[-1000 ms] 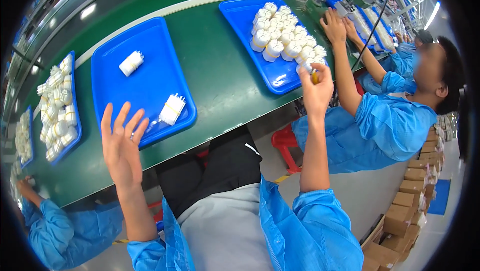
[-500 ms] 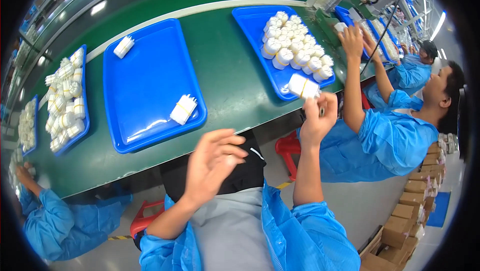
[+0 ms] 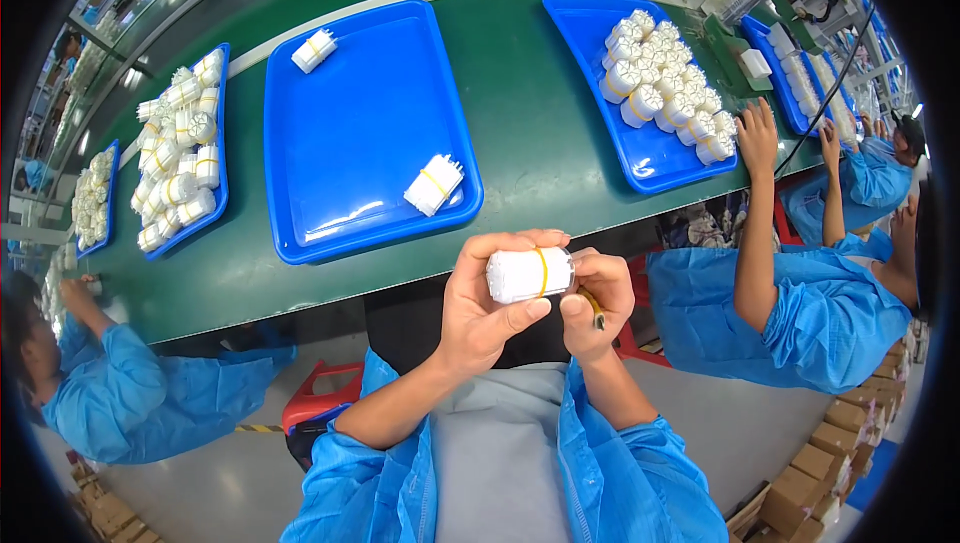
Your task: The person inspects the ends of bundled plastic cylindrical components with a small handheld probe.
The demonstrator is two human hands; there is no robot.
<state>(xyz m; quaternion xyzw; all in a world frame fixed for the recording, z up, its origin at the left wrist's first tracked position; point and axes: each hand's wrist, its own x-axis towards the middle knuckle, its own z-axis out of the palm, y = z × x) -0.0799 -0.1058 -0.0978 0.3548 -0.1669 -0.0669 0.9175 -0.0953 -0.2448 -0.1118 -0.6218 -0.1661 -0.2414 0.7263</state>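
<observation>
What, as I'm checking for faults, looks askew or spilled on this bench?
Nothing looks spilled. The white bundles heaped left of the middle tray lie at mixed angles, untidier than the upright group in the right tray.

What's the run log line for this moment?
left hand: gripping white cylindrical bundle with yellow band | right hand: at its right end | middle blue rectangular tray: two similar bundles

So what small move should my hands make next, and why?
Perhaps ease the right hand back from the right end of the white bundle to check that end: the fingers sit close against it, while the left hand grips the bundle, so it should stay steady.
</observation>
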